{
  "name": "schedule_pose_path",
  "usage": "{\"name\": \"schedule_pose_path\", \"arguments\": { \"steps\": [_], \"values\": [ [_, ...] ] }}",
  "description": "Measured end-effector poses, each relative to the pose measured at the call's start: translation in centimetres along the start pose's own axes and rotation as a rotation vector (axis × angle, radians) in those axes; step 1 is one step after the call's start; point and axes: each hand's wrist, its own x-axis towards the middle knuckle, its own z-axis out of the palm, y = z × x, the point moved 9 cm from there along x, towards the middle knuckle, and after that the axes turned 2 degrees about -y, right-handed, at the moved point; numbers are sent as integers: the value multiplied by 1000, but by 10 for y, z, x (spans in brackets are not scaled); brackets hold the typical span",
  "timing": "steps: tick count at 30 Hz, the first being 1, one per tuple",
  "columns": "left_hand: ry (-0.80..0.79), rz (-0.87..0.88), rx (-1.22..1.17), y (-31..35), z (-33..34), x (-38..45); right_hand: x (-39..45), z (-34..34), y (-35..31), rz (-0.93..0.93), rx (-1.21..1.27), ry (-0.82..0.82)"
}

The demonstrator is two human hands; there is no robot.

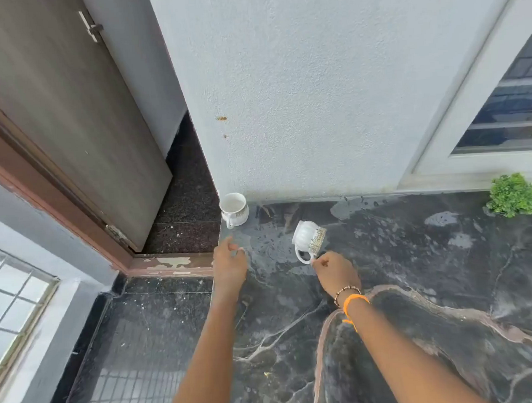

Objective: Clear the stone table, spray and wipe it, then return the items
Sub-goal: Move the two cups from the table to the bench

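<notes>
1. Head view: your right hand point(334, 271) pinches the handle of a tilted cup point(309, 236), which hangs just beyond your fingertips over the wet stone table point(386, 287).
2. Your left hand point(229, 265) is loosely curled and holds nothing; a second cup point(234, 208) stands upright just past its fingers, at the table corner.
3. Level the tilted cup before lowering it, and set it well clear of the edge.
4. A small plant point(514, 195) sits far right of your right fingers.

The dark stone worktop point(388, 333) looks wet and shiny. A white cup point(234, 209) stands on its far corner, just past the left hand point(229, 265). A small green plant point(514, 195) sits far to the right.
</notes>
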Motion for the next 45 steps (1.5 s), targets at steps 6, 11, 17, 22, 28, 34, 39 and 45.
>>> {"name": "schedule_pose_path", "arguments": {
  "steps": [6, 11, 17, 22, 28, 34, 39, 45],
  "values": [
    [-37, -199, -430, -11, 10, 42, 18, 17, 9, 224, 131, 16],
    [17, -145, -282, -10, 6, 68, 26, 15, 11, 238, 284, 83],
    [18, 6, -117, 8, 13, 62, 25, 14, 10, 229, 743, 117],
    [-93, 33, -135, 5, 48, 25, 22, 1, 9, 145, 767, 78],
    [-206, 65, -144, 20, 86, -27, 1, -33, 26, 70, 695, 102],
    [-297, 120, -69, 42, 135, -78, -31, -87, 78, 99, 633, 260],
    [-397, 210, 24, 68, 195, -135, -68, -145, 145, 142, 648, 381],
    [-502, 333, 87, 113, 288, -239, -129, -235, 249, 172, 635, 544]
  ]
}}
